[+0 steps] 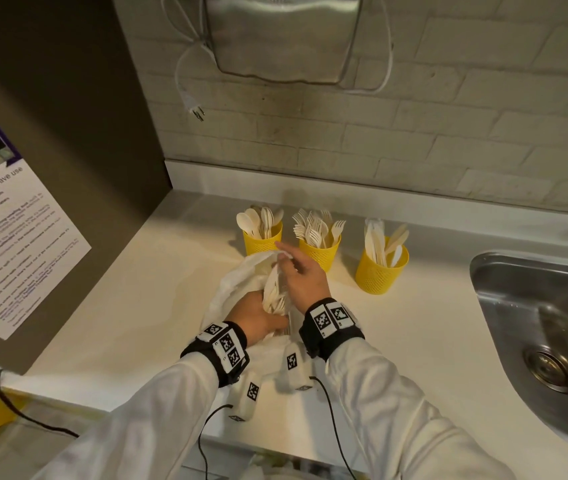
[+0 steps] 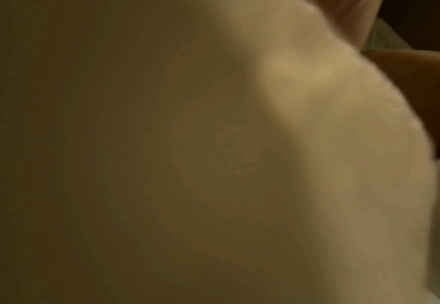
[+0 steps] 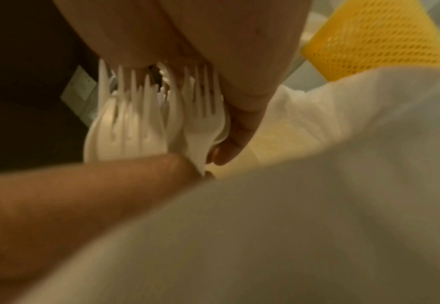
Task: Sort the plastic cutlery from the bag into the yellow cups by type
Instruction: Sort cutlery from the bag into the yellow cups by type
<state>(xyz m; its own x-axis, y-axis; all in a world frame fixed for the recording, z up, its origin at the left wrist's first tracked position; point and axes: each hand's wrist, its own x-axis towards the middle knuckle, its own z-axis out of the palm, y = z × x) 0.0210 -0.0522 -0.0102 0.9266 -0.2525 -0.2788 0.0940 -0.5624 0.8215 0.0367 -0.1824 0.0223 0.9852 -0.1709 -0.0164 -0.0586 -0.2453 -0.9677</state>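
An open white bag (image 1: 234, 285) lies on the counter in front of three yellow cups. The left cup (image 1: 262, 241) holds spoons, the middle cup (image 1: 322, 253) forks, the right cup (image 1: 379, 275) knives. My left hand (image 1: 258, 318) grips the bag's near side around a bundle of cutlery (image 1: 273, 296). My right hand (image 1: 291, 271) reaches into the bag's mouth. In the right wrist view its thumb and fingers pinch a bunch of white forks (image 3: 146, 119), tines pointing away. The left wrist view is filled with blurred white bag fabric (image 2: 317, 144).
A steel sink (image 1: 539, 327) is set into the counter at the right. A dark cabinet side with a paper notice (image 1: 9, 216) stands at the left. A metal dispenser (image 1: 282, 36) and a dangling plug (image 1: 196, 110) hang on the brick wall behind.
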